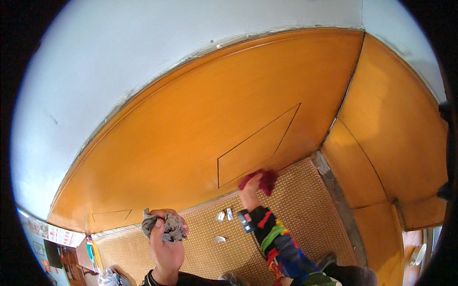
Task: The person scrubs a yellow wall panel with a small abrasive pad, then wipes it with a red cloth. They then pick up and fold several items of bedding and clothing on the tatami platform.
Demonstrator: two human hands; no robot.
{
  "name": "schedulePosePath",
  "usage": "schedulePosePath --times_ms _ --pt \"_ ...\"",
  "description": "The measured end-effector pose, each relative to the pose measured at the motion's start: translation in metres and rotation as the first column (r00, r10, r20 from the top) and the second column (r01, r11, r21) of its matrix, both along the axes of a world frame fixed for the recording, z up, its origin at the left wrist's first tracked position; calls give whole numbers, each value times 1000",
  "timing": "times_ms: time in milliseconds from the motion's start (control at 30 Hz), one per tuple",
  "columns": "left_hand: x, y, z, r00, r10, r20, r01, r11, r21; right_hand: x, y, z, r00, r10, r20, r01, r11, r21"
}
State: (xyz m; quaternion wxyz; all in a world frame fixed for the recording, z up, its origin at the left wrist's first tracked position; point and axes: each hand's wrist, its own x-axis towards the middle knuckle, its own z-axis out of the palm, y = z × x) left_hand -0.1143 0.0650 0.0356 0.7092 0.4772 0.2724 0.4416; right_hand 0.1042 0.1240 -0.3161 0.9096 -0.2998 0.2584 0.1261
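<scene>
left hand wraps fingers round grey cloth; right hand clutches maroon cloth

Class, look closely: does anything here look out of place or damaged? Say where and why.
Three silvery scraps lie scattered on the woven mat like litter. Above the orange panel, the edge of the wall looks ragged, as if chipped.

Bright, soft light leaves the right-hand orange panel faintly shadowed, with strong fisheye bowing toward the edges.
</scene>
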Motion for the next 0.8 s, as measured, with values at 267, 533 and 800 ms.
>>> schedulePosePath --times_ms 267,533,800 --pt "3 2 -3 1000 13 -20 -14 998 -63 -151 67 50 785 511 -351 -265 789 554" --pt "5 0 -6 999 -32 -29 31 999 -21 -43 7 105 838 512 -190 -351 772 530" --pt "-3 -6 4 999 -38 17 38 999 -12 104 -46 163 982 -19 186 66 966 -250"
